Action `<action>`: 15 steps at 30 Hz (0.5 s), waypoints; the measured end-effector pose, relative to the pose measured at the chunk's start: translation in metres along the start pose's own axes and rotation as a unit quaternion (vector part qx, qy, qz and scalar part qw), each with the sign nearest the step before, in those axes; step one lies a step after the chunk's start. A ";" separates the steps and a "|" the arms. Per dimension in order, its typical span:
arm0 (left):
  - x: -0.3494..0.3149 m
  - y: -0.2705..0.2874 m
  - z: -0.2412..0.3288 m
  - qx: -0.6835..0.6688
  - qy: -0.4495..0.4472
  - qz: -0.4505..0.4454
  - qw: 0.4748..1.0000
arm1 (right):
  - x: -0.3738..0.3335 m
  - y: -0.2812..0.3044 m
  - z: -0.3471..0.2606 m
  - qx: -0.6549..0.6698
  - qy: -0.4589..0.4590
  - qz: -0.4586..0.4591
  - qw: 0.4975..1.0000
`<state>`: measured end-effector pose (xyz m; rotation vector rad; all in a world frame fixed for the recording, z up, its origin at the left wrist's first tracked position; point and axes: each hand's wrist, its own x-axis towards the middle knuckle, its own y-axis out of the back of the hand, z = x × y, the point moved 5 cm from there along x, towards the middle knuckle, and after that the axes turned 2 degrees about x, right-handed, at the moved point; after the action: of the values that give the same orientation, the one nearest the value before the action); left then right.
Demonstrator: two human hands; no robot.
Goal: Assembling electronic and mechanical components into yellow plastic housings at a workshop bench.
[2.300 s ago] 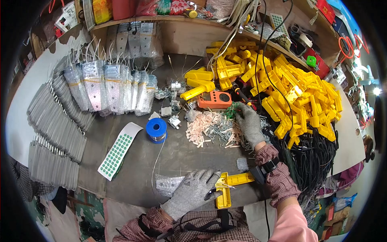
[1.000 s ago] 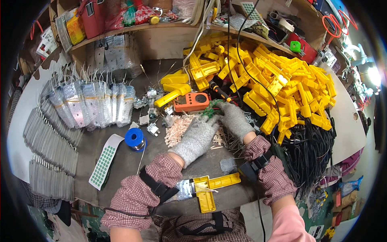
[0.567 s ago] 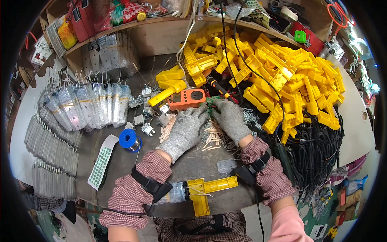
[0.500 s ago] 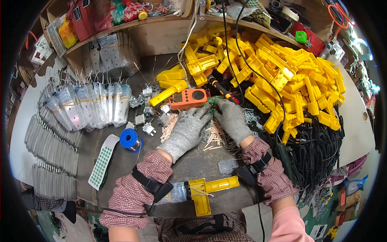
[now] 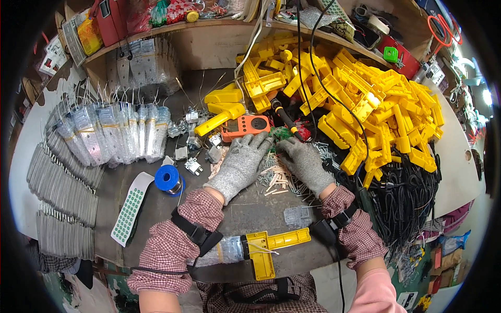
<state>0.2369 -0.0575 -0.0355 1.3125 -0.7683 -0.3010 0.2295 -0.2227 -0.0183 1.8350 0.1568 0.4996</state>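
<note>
My left hand [image 5: 241, 164], in a grey knit glove, lies flat with fingers stretched out by the front of an orange meter [image 5: 245, 128]. Beside it my right hand [image 5: 304, 163], gloved too, has its fingers bent down at a small heap of green pieces [image 5: 282, 133]; its fingertips are partly hidden, and what they pinch cannot be made out. Pale thin sticks [image 5: 275, 178] and small metal pins [image 5: 324, 155] lie around the hands. Near me, an opened yellow plastic housing [image 5: 259, 255] with white wires is joined to a clear-wrapped part [image 5: 225, 251].
Yellow housings [image 5: 381, 99] are piled at the back right, above black cables [image 5: 402, 198]. A screwdriver-like tool [image 5: 284, 117] lies behind my right hand. At left stand a blue solder spool [image 5: 168, 180], a green-dotted sticker strip [image 5: 130, 208] and rows of clear-wrapped parts [image 5: 112, 133].
My right hand has drawn slightly down and right, fingers more bent. My left hand has shifted a little forward, onto the meter's front edge. The view has moved slightly.
</note>
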 end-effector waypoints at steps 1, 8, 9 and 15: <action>-0.001 -0.001 -0.001 -0.007 -0.001 0.006 1.000 | -0.002 -0.002 -0.002 -0.024 0.015 0.003 1.000; -0.018 0.000 0.012 -0.081 -0.061 -0.007 0.995 | 0.024 0.063 -0.017 0.118 0.030 0.160 0.980; -0.020 0.002 0.015 -0.103 -0.081 -0.014 0.991 | 0.037 0.064 -0.019 0.085 0.026 0.132 0.987; -0.006 0.024 0.012 -0.120 0.001 0.048 0.992 | 0.092 0.033 -0.011 -0.146 -0.031 -0.089 0.985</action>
<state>0.2198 -0.0566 -0.0139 1.0466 -0.7652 -0.3049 0.3027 -0.1911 0.0386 1.5321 0.1931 0.3212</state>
